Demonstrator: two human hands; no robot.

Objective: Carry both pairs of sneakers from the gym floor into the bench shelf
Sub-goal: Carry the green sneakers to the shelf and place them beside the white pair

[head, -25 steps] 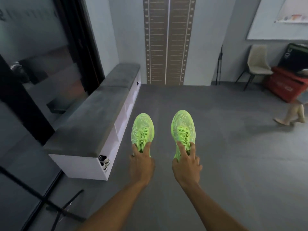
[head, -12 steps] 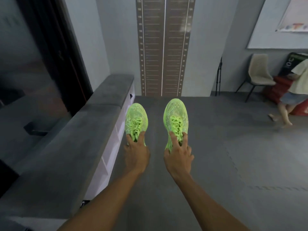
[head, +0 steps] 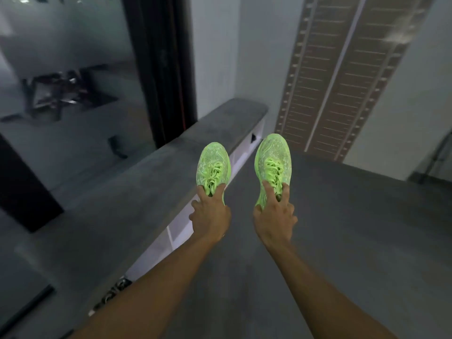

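Observation:
I hold a pair of neon green sneakers in the air, toes pointing away. My left hand [head: 211,215] grips the left green sneaker [head: 213,162] at its collar, over the front edge of the bench [head: 137,192]. My right hand [head: 274,216] grips the right green sneaker [head: 272,162] the same way, above the grey floor. The bench has a grey padded top and white shelf openings [head: 181,228] along its right side. A black-and-white sneaker [head: 115,289] shows in the nearest opening, partly hidden by my left forearm.
A glass wall with a black door frame [head: 159,69] runs behind the bench. A brown height chart [head: 337,81] covers the far wall. Black stand legs [head: 437,155] lean at the far right. Grey gym floor [head: 354,228] stretches to the right of the bench.
I have walked closer along the bench and turned left. The sneakers stay held in both hands, the left one now over the bench edge. The chair and the person at the right have left view.

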